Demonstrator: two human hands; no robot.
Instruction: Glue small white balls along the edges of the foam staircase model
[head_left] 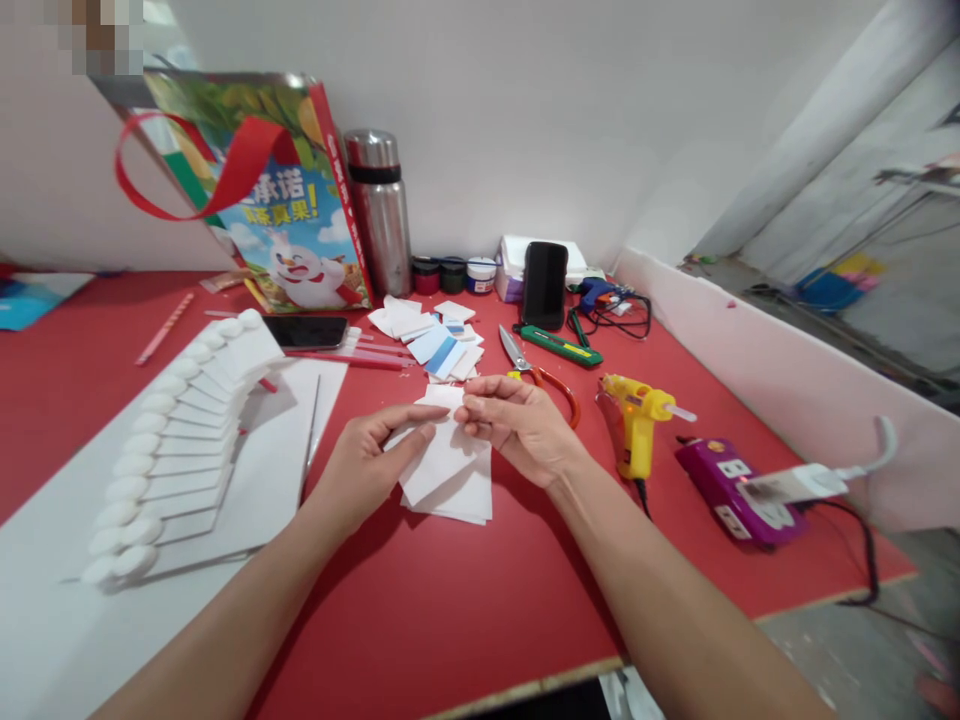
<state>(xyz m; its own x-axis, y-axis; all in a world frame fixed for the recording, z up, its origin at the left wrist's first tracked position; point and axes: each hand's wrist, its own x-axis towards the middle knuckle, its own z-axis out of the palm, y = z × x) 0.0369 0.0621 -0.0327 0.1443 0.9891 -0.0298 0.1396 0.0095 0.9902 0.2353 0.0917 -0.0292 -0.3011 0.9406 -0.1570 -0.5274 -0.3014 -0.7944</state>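
Observation:
My left hand (382,455) is closed on the left side of a white paper sheet (442,470), its thumb and index finger stretched toward the centre. Across from it, my right hand (517,425) has its fingertips pinched together near the sheet's upper edge; whatever they hold is too small to name. More white paper (469,505) lies flat under the raised sheet. Just behind the hands is a loose pile of white and blue card pieces (435,340). Scissors with orange handles (559,390) rest behind my right hand.
On the left stands a curved white stepped model (187,430) on a white board. To the right are a yellow glue gun (637,425), a purple power strip (739,490) and a green cutter (559,345). A steel flask (382,225), phone (545,285) and printed bag (292,220) stand behind.

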